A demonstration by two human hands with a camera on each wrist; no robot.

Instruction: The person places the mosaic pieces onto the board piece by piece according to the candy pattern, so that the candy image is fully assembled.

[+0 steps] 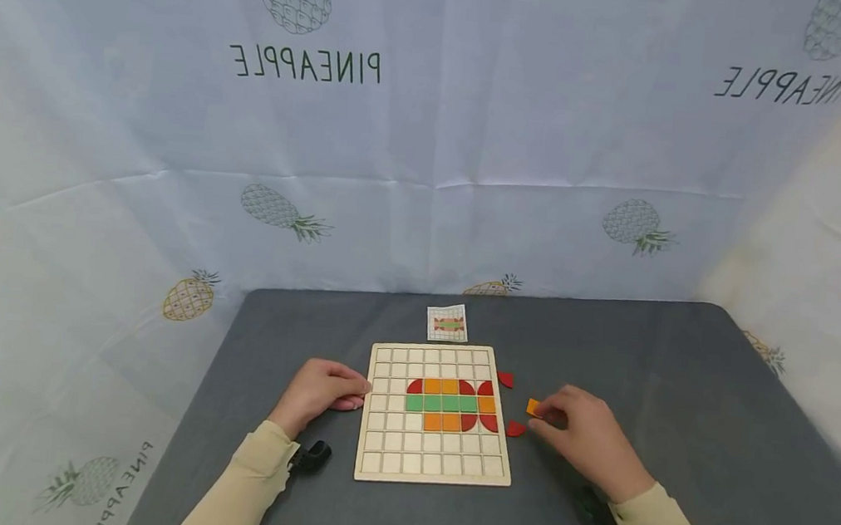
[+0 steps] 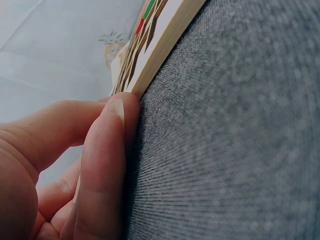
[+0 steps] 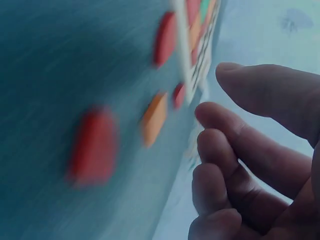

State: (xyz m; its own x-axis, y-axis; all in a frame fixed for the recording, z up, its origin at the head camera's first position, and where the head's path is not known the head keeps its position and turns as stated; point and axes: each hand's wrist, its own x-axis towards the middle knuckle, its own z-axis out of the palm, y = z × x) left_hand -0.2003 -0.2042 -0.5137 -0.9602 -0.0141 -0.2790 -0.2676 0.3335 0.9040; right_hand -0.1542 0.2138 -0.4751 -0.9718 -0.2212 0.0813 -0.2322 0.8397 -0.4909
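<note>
A wooden grid board (image 1: 391, 464) lies on the dark table, with red quarter-round, orange square and green square tiles in its cells. My left hand (image 1: 326, 393) is at the board's left edge. In the left wrist view, its thumb and index finger pinch that edge (image 2: 167, 55). To the right of the board, my right hand (image 1: 586, 434) hovers by a loose orange square tile (image 1: 533, 407). The right wrist view shows a gap between thumb and fingers, loosely bent and holding nothing; the orange tile (image 3: 154, 120) lies apart from them.
Loose red tiles (image 1: 505, 379) lie along the board's right side; a blurred red one (image 3: 95, 147) is nearer in the right wrist view. Behind the board is a small pattern card (image 1: 448, 323). Pineapple-print cloth (image 1: 439, 131) hangs at the table's back and sides.
</note>
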